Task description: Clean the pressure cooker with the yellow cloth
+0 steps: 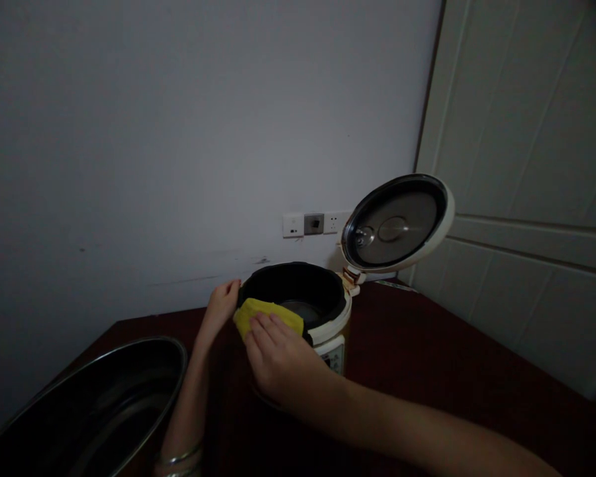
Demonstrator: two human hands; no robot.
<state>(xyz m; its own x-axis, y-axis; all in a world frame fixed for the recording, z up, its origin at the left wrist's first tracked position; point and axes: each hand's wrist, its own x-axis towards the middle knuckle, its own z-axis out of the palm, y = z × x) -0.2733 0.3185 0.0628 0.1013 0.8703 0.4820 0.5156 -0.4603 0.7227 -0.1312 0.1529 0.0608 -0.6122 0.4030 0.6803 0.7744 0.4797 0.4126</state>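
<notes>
An electric pressure cooker [330, 328] stands on the dark red table, its round lid [396, 224] tilted up on a hinge at the right. My right hand [283, 361] is closed on a yellow cloth [267, 314], pressing it against the front left of the cooker's rim. At the rim's left side, my left hand [222, 306] grips the edge; some of its fingers are hidden behind the cooker. The cooker's dark inside shows through the open top. My right hand and forearm cover part of its front, beside the control panel [334, 358].
A large metal basin [171, 354] fills the lower left, close to my left forearm. Wall sockets [312, 224] sit behind the cooker on the pale wall [179, 132]. A panelled white door [521, 185] rises at the right of the table [417, 351].
</notes>
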